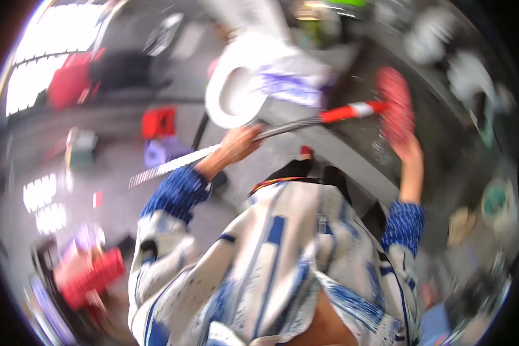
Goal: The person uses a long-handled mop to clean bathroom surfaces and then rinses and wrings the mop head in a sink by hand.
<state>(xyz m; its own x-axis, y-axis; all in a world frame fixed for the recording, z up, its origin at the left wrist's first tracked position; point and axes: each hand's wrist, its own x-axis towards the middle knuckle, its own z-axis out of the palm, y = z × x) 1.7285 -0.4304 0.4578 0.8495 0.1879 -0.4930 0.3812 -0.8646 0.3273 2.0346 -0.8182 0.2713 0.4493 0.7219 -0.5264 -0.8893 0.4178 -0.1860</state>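
Pole (294,126) runs slantwise in front of the person, lower left to upper right: pale blurred end, grey middle, red-and-white section (352,111) meeting the fuzzy red pad (395,101). Left hand (239,144) has its grip wrapped round the pole mid-length. Right hand (408,151) is at the pad's near end; fingers hidden, so can't tell how far closed that grip is or whether it's clamped on the pad. Just beyond the left hand: white oval ring-shaped object (216,104), purple-and-white package (288,85) beside it. Left of those, a red object (158,122) by a purple one (162,152). Red basket (95,279) at lower left. Motion blur hides finer detail.
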